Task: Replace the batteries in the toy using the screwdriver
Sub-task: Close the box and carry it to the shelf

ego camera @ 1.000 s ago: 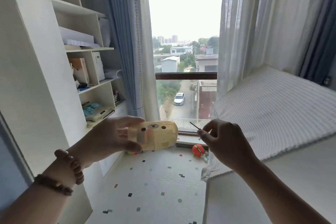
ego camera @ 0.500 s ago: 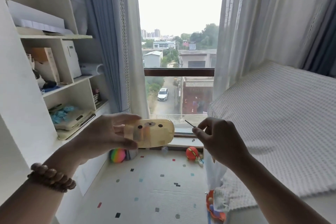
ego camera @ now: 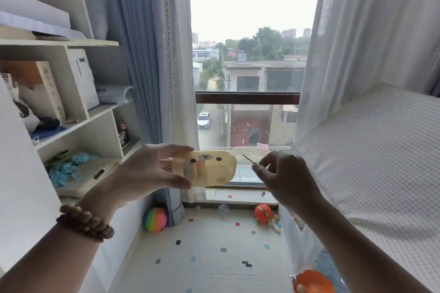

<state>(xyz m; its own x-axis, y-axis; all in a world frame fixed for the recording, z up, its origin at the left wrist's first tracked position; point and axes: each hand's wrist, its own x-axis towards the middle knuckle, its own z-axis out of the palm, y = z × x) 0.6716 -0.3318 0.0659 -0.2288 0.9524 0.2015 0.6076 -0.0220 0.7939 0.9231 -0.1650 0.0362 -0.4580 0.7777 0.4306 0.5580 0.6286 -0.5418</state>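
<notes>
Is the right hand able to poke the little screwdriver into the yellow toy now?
Probably yes. The right hand holds the screwdriver beside the toy in the left hand, with only open air between them.

Brown beaded bracelet (ego camera: pixel 84 222), bare forearms

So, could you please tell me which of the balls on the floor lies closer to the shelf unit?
The rainbow-striped ball, lying by the blue curtain's foot at the shelf side. The red ball sits across the floor, beside the bed.
</notes>
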